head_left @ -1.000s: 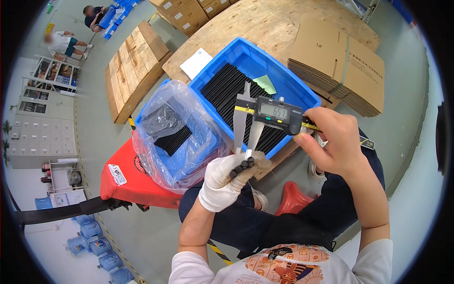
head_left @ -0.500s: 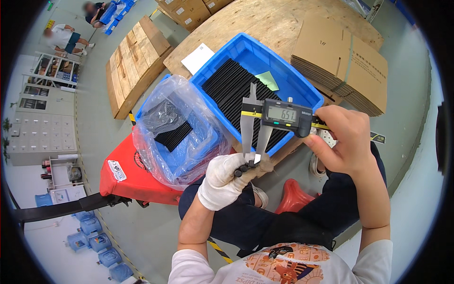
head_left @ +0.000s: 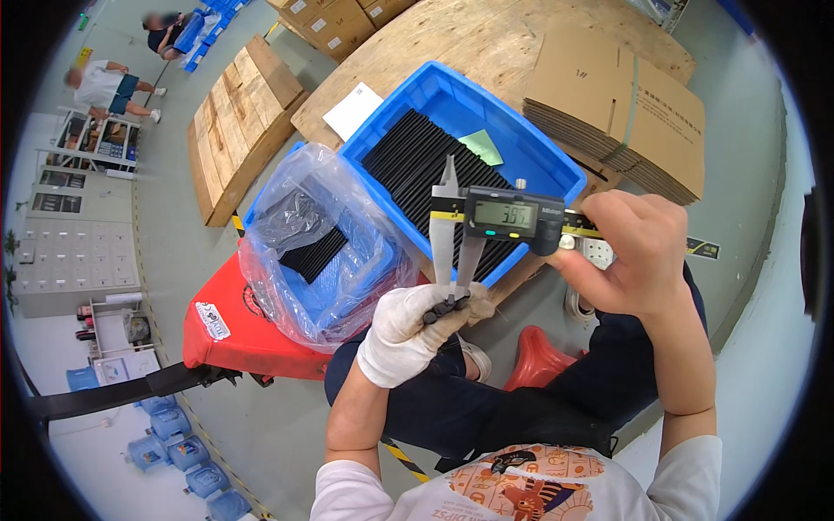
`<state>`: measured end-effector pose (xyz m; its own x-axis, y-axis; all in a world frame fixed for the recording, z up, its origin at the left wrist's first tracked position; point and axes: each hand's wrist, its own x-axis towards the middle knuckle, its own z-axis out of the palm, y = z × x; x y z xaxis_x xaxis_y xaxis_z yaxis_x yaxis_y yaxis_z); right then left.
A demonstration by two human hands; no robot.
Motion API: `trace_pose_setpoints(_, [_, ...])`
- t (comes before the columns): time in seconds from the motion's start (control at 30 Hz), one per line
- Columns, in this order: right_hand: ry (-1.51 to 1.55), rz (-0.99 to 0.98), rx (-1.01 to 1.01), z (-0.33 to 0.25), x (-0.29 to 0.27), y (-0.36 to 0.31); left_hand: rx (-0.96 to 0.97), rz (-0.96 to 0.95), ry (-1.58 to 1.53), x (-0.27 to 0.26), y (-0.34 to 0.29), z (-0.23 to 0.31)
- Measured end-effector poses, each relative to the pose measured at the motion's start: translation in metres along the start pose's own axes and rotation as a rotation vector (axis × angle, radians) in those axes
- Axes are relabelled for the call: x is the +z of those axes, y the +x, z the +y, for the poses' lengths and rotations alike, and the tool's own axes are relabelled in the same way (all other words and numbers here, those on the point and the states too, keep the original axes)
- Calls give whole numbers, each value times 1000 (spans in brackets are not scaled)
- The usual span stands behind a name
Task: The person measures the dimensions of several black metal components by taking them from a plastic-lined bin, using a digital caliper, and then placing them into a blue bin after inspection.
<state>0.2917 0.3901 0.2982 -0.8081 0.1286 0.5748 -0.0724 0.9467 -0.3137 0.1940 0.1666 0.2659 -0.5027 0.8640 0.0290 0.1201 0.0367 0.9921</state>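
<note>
My right hand (head_left: 641,252), bare, grips a digital caliper (head_left: 514,219) by its beam, with the thumb at the slider. The caliper's long jaws point down and stand close together at the ends of several black rods (head_left: 437,313). Those rods are held in my left hand (head_left: 401,337), which wears a white glove and is closed around them; most of their length is hidden. Whether the jaws touch a rod I cannot tell. Beyond the caliper, many black rods (head_left: 426,156) lie in rows in a blue bin (head_left: 549,165) beside a green slip of paper (head_left: 481,148).
A smaller blue bin lined with a clear plastic bag (head_left: 326,247) holds more black rods, left of the large bin. Flattened cardboard boxes (head_left: 621,113) are stacked at the right on a round wooden top (head_left: 473,39). A red pallet jack (head_left: 230,317) stands at the left; a wooden pallet (head_left: 243,130) lies behind.
The caliper's jaws have moved closer together at the rod ends, and its display reads differently. The view has shifted slightly. Both hands keep their hold.
</note>
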Motion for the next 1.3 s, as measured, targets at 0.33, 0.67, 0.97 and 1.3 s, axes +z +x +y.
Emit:
trace_pose_setpoints(0.33, [121,-68,43,1,5,-5,-41,-87,-35,-4,4,7])
trace_pose_setpoints(0.67, [179,-124,18,-2,6,-4,-169,-232,-317,-8,-1,6])
trace_pose_setpoints(0.97, [83,-101,-7,-2,1,-3,-226,-221,-238,-8,0,6])
trace_pose_setpoints(1.3, [-16,-69,-1,-3,-5,-2,-216,-224,-252,-7,2,4])
